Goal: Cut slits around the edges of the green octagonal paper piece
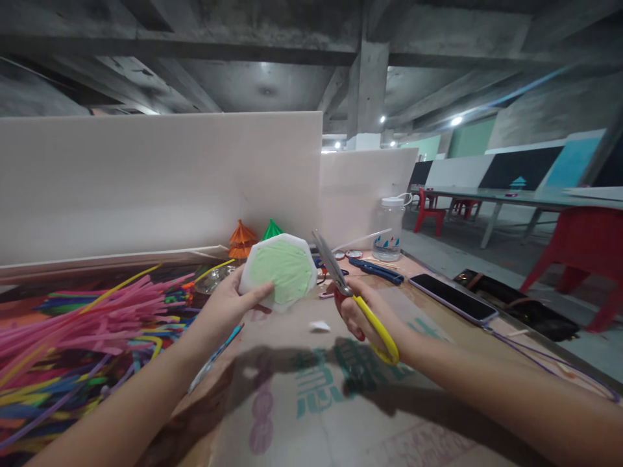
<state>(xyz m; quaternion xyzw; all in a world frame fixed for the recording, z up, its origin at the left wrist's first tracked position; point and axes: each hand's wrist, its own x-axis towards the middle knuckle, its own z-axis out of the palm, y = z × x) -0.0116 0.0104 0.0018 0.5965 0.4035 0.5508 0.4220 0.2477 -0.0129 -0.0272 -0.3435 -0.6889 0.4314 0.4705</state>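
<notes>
My left hand (238, 295) grips a white many-sided piece with a light green round patch (285, 269) on its face, thumb in front and the other fingers hidden behind. Beside it on the right, my right hand (363, 308) is closed round scissors (372, 324) with yellow handles, blades pointing up and to the left. The blades stand apart from the piece's edge. Beneath both hands a small white scrap (320, 326) lies on the printed cardboard (272, 402). A pen-like blue and white tool (217, 357) lies under my left forearm.
Pink and multicoloured pipe cleaners (111, 318) heap up on the left. Orange (242, 240) and green (272, 228) pointed paper-like models stand behind. On the right are a clear bottle (388, 230), a blue-handled tool (377, 271), a phone (452, 298) and a black pouch (516, 305). White panels (160, 188) rise behind.
</notes>
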